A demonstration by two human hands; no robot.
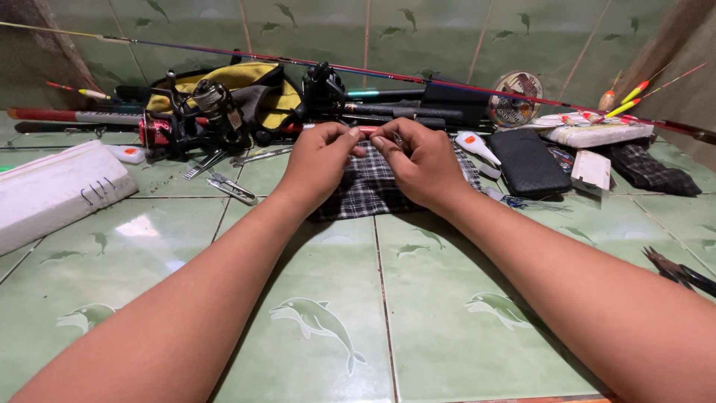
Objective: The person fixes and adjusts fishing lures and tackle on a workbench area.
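My left hand [317,160] and my right hand [421,160] meet fingertip to fingertip above a black-and-white checked cloth [365,190] on the green tiled floor. Both pinch something very small between thumb and fingers; what it is I cannot make out. A thin red fishing rod [447,82] runs across the floor just beyond the hands. A fishing reel [212,101] lies to the left behind my left hand.
A yellow-and-black bag [246,82], a line spool [516,97], a black case [528,163], floats [623,101], small clippers [233,188], a white foam block [52,190] at the left and pliers [682,272] at the right lie around.
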